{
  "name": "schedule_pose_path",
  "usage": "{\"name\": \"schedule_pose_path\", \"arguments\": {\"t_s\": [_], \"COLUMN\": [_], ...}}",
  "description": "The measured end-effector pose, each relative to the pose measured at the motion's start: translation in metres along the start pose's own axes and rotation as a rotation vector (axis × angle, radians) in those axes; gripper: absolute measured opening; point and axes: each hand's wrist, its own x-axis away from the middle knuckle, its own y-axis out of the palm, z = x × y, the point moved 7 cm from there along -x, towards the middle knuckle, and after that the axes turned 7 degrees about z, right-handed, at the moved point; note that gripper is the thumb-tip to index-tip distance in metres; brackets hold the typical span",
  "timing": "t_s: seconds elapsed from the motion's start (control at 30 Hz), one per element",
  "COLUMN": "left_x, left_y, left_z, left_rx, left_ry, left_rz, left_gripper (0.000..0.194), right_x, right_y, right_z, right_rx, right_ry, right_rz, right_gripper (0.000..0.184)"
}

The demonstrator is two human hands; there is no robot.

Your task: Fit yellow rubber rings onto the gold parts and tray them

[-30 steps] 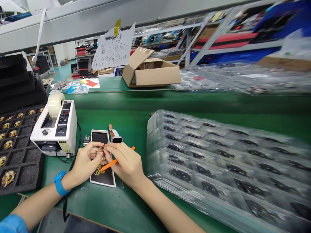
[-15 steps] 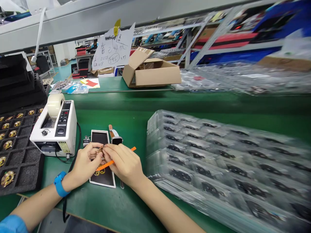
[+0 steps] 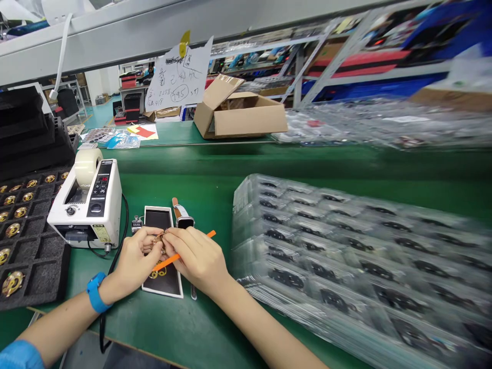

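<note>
Small gold piece, lower left of frame, pinched between both hands over a black card on green tabletop. Left hand grip closed on it; right hand also holds orange stick. Tape dispenser left of hands, red display reads approx "36". Paper note above, handwritten, "495" circled.

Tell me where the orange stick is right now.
In the head view, the orange stick lies slantwise in the right hand, low and left of centre, over the black card, near the left hand.
</note>
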Motion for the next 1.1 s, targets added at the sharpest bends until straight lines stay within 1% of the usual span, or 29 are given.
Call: {"name": "schedule_pose_path", "arguments": {"t_s": [0.13,0.3,0.57,0.67,0.77,0.83,0.9,0.97,1.0,1.03,1.07,1.1], "left_x": [-0.001,-0.001,-0.001,-0.002,-0.003,-0.005,-0.008,-0.011,-0.012,-0.013,-0.014,-0.014], "left_y": [-0.001,0.000,0.001,0.002,0.001,0.000,-0.003,-0.005,-0.006,-0.007,-0.008,-0.008], "left_z": [0.001,0.000,0.000,0.001,-0.001,-0.004,-0.006,-0.007,-0.007,-0.006,-0.005,-0.003], "left_rx": [-0.027,-0.005,-0.031,0.008,0.097,0.152,0.187,0.203,0.204,0.203,0.201,0.199], "left_ry": [0.034,0.023,0.042,0.010,-0.074,-0.134,-0.184,-0.223,-0.235,-0.237,-0.232,-0.225], "left_rz": [0.013,-0.007,-0.018,-0.018,0.002,0.025,0.038,0.035,0.034,0.029,0.021,0.006], "left_gripper": [0.016,0.016,0.017,0.017,0.021,0.023,0.023,0.022,0.021,0.020,0.019,0.019], "right_x": [0.003,0.006,0.005,0.005,0.005,0.003,0.003,0.005,0.008,0.010,0.012,0.014], "right_y": [0.001,0.001,0.002,0.002,0.003,0.001,-0.003,-0.005,-0.003,0.001,0.006,0.012], "right_z": [0.001,0.003,0.003,0.005,0.003,0.003,0.011,0.028,0.035,0.041,0.043,0.042], "right_rx": [-0.013,-0.034,-0.034,-0.030,-0.066,-0.129,-0.214,-0.294,-0.334,-0.380,-0.435,-0.497], "right_ry": [0.055,0.117,0.078,0.122,0.152,0.180,0.285,0.487,0.586,0.664,0.712,0.728], "right_rz": [0.024,0.037,0.011,0.020,0.016,0.012,0.022,0.012,-0.028,-0.094,-0.185,-0.288], "right_gripper": [0.008,0.007,0.009,0.008,0.008,0.008,0.008,0.003,0.002,0.005,0.008,0.010]}}
